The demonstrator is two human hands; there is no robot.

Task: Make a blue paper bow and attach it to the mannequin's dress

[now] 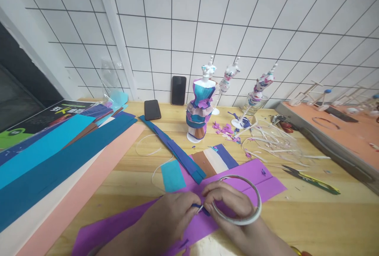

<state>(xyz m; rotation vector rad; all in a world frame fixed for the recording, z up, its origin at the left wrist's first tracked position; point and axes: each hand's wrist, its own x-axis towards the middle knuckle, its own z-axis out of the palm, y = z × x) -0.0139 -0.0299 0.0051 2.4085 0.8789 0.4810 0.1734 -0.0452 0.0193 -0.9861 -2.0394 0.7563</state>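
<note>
Near the front edge of the worktop (349,216), pinches a narrow dark-blue strip (196,205) over purple paper (274,185), left hand (171,214) and right hand (232,204) nearly closed, white tape roll (259,200) hooked on the right. Faces a paper-clad mannequin (204,94) farther back.

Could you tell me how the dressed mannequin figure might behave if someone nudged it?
The mannequin could tip, being tall on a small round base. Its loose paper ruffles look thin and would probably crumple.
</note>
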